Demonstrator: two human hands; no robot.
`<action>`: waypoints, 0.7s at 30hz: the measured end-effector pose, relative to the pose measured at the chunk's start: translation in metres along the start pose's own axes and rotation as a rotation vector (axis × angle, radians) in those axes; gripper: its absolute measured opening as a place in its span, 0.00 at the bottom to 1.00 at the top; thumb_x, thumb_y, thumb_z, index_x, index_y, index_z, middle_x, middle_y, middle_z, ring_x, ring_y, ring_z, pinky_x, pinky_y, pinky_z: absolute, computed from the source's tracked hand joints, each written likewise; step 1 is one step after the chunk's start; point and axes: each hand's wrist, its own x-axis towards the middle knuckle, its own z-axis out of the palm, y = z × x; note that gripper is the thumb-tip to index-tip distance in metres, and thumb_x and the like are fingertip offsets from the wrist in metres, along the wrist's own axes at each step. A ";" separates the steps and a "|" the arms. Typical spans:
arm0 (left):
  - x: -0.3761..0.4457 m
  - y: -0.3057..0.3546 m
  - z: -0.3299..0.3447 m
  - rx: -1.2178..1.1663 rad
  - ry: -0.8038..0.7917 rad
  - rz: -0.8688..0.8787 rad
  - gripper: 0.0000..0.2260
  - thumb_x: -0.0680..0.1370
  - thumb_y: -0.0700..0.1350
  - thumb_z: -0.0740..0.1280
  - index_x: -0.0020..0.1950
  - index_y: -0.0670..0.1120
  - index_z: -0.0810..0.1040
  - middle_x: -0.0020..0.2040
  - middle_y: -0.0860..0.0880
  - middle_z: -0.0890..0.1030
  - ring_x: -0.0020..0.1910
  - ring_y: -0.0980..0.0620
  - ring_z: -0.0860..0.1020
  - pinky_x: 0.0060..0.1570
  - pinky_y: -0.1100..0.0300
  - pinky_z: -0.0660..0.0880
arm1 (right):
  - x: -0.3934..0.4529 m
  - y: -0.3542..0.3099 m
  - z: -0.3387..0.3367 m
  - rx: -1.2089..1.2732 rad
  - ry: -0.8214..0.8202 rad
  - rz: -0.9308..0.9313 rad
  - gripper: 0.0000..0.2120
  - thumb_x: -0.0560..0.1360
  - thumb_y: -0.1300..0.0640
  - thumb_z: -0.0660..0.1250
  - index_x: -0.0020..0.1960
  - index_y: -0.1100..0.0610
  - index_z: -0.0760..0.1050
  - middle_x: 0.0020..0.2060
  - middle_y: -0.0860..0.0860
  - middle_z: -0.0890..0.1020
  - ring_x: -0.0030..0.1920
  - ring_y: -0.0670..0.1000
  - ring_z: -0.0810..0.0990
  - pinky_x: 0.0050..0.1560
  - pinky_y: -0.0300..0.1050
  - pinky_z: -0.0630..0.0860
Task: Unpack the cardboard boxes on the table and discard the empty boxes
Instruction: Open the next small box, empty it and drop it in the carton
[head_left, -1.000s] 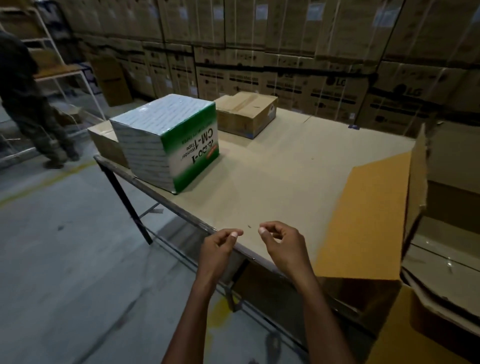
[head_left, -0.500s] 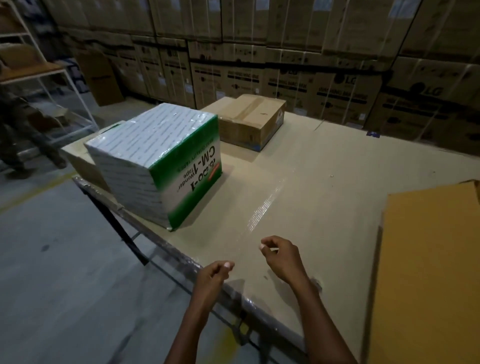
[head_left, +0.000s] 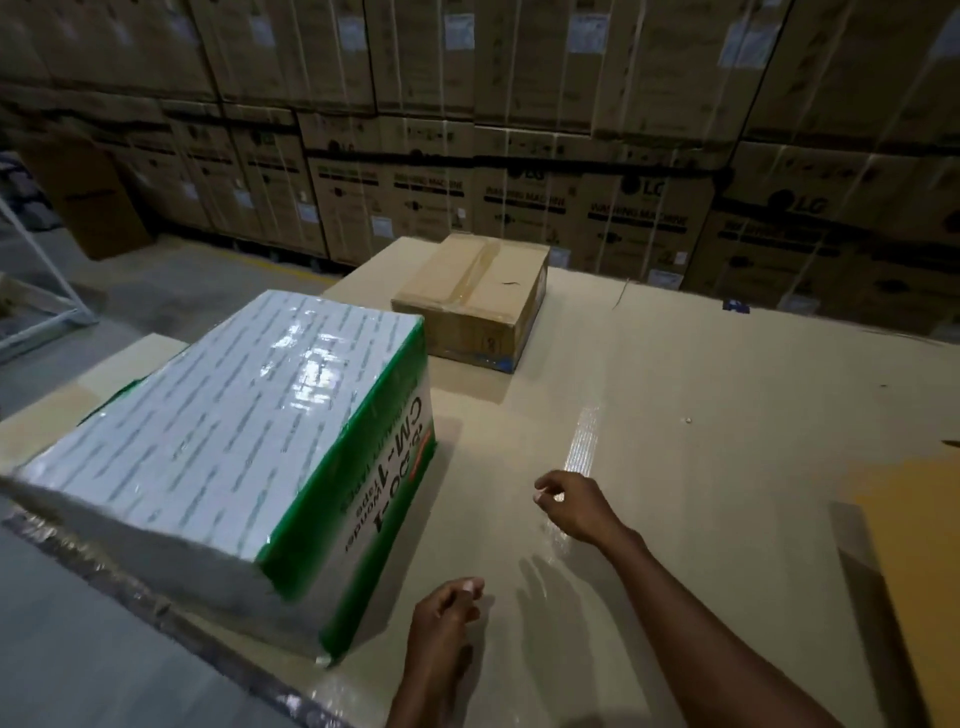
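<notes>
A large white-and-green box (head_left: 234, 441) wrapped in shiny film stands at the near left of the cardboard-covered table (head_left: 701, 405). Behind it sits a brown taped cardboard box (head_left: 478, 296), shut. A low tan box (head_left: 130, 358) peeks out at the left behind the green box. My left hand (head_left: 441, 618) hovers over the table's near edge, just right of the green box's corner, fingers loosely curled and holding nothing. Further in, my right hand (head_left: 576, 506) reaches over the table, also loosely curled and holding nothing.
A yellow-brown cardboard sheet (head_left: 914, 545) lies at the table's right edge. A wall of stacked washing-machine cartons (head_left: 623, 208) rises close behind the table. A white metal rack (head_left: 47, 270) and concrete floor are at the left.
The view has moved closer over the table. Both hands have advanced from the front edge towards the green box, the right one further. The person at the left has left the view.
</notes>
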 end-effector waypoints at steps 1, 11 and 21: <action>0.015 0.009 0.001 -0.016 -0.035 -0.018 0.09 0.82 0.48 0.66 0.50 0.50 0.87 0.49 0.51 0.87 0.52 0.45 0.83 0.54 0.49 0.77 | 0.020 -0.007 0.002 -0.025 -0.017 0.000 0.13 0.78 0.52 0.71 0.61 0.54 0.83 0.53 0.52 0.85 0.54 0.51 0.83 0.52 0.40 0.73; 0.156 0.072 0.023 -0.070 -0.138 0.072 0.09 0.79 0.49 0.69 0.54 0.46 0.85 0.46 0.44 0.86 0.38 0.51 0.80 0.37 0.59 0.72 | 0.211 -0.060 -0.019 -0.165 0.094 -0.064 0.26 0.82 0.53 0.65 0.78 0.55 0.65 0.72 0.60 0.70 0.69 0.61 0.74 0.64 0.49 0.71; 0.203 0.071 0.036 -0.354 -0.303 -0.044 0.09 0.82 0.36 0.63 0.55 0.33 0.81 0.43 0.36 0.83 0.34 0.47 0.75 0.27 0.64 0.66 | 0.355 -0.088 -0.031 -0.050 0.106 -0.043 0.43 0.78 0.49 0.73 0.83 0.39 0.49 0.83 0.59 0.47 0.79 0.64 0.60 0.77 0.57 0.63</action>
